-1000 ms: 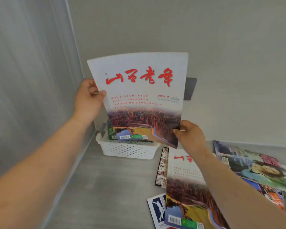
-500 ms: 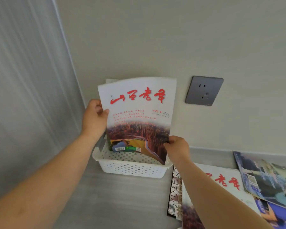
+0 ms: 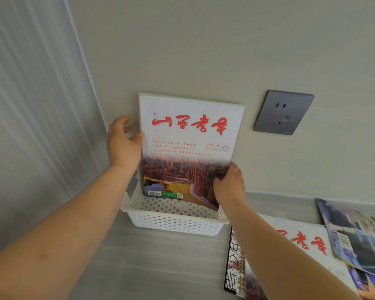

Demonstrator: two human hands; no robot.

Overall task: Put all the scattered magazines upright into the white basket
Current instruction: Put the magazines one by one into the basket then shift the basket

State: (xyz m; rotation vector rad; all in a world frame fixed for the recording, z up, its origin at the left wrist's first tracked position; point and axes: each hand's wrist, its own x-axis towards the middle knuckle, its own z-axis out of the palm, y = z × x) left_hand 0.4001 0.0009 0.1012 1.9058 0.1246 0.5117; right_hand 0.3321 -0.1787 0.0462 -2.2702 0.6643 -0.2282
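We have the red-titled magazine [image 3: 188, 148] standing upright in the white basket [image 3: 173, 224], its lower edge down inside the perforated walls and its top leaning back toward the wall. Our right hand [image 3: 228, 187] pinches the cover's lower right corner, fingers curled over the front. Our left hand [image 3: 123, 146] is loosely spread, with the thumb resting against the magazine's left edge as a steadying touch rather than a grip. We cannot tell whether another magazine stands behind this one.

We judge this placement nearly finished: only letting go remains. The task as a whole is far from complete. To the right of the basket, several magazines lie flat on the surface [image 3: 149, 267]: a second red-titled copy [image 3: 301, 243], a black-and-white patterned magazine [image 3: 234, 267] partly under it, a bluish cover [image 3: 359, 234] overlapping its far side, and a blue magazine [image 3: 368, 282] at the frame's edge. Each needs lifting and setting upright in the basket.
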